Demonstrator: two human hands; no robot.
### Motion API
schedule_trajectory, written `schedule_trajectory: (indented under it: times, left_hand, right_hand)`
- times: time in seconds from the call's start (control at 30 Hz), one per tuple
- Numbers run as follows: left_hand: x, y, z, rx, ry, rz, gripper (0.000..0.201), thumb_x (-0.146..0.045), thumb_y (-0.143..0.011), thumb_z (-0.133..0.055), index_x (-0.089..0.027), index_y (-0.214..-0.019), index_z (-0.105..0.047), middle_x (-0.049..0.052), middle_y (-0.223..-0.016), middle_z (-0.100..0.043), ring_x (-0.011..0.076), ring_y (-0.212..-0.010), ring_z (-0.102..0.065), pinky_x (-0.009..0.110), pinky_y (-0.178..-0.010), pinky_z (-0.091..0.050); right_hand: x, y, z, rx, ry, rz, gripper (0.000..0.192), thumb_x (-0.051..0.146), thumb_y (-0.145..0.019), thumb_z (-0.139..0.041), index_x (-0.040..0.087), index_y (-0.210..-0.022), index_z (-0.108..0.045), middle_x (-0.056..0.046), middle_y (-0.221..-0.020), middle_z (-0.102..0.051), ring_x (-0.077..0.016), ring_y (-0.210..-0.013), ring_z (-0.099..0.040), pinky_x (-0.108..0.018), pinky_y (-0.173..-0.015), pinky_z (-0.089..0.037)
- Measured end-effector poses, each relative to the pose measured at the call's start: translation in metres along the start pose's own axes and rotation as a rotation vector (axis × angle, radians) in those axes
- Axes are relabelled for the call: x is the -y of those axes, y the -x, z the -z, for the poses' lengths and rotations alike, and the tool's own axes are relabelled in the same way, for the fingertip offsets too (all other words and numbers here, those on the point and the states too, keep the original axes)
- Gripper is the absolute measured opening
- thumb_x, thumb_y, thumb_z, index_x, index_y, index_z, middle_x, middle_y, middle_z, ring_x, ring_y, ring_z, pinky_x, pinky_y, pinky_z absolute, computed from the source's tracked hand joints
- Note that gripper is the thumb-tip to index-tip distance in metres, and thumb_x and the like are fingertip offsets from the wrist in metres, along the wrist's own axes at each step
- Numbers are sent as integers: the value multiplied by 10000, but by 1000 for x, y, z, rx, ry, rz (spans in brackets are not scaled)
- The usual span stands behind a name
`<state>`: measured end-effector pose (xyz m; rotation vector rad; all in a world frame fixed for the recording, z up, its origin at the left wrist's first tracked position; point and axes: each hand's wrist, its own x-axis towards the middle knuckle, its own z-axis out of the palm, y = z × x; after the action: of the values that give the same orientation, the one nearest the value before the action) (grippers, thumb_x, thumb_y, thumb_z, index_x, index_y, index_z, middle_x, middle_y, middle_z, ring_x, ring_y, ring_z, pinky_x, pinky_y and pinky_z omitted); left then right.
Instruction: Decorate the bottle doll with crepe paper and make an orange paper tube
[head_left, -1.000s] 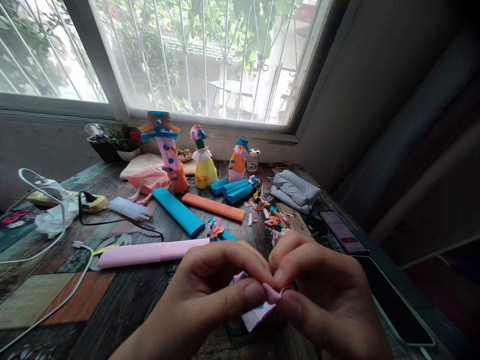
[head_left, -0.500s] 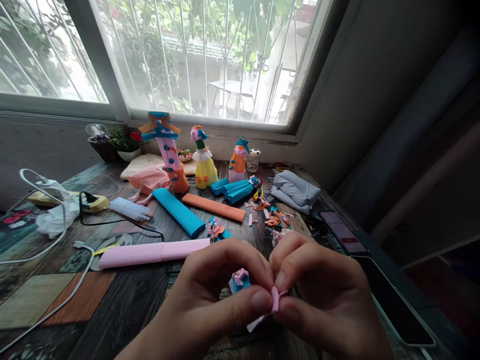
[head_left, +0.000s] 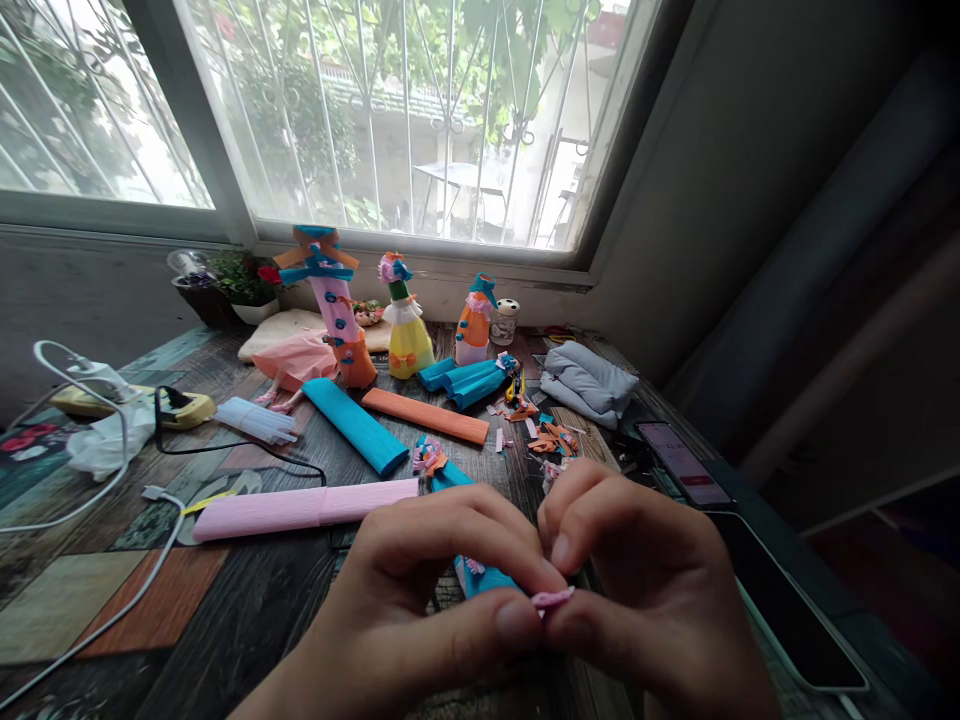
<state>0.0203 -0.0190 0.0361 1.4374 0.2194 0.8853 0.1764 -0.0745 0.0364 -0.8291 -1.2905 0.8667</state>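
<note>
Between both sets of fingertips is a small folded strip of pink crepe paper (head_left: 553,599). My left hand (head_left: 427,590) pinches it between thumb and forefinger from the left. From the right, the thumb and fingers of my right hand (head_left: 645,590) close on its other end. Partly hidden behind my left hand lies a blue crepe paper piece (head_left: 480,578) with pink frills. Just beyond the hands is another blue piece with a pink and orange flower (head_left: 430,456). A pink crepe paper roll (head_left: 300,510) reaches up to my left hand.
Blue (head_left: 356,427) and orange (head_left: 425,415) crepe rolls lie mid-table. Paper-covered bottles (head_left: 411,340) stand by the window. Paper scraps (head_left: 555,437), a grey pouch (head_left: 589,383) and two phones (head_left: 684,462) are at right. A power strip (head_left: 191,410) and cables lie left.
The pink strip has turned from upright to nearly level, with its loose tail no longer hanging below. My left forefinger has come down onto it, and more of the blue paper behind shows.
</note>
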Motion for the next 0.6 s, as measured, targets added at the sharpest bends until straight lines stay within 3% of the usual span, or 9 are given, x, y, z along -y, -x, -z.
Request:
schedule_trajectory:
  times: [0.33,0.6]
  left_hand:
    - [0,3,-2,-101,4,53,97,-202,-812,-679,-265,-855,-739,-23,-778,-709,128,-732,-608,206,-679,-468]
    - [-1,1,-2,-84,50,59,77,-236,-820,-674,-260,-854,-738,-21,-777,-703,120,-737,-605,193,-688,-474]
  right_hand:
    - [0,-2,2,43,-15,-6,89,214,-716,-767,225,-750,-685,20,-692,-599,-122,-652,-557,-230,-586,-446]
    - [0,-3,3,66,-42,-14,34,231,-752,-732,233,-784,-719,1,-700,-626,-140,-646,-585,-255,-579,-486]
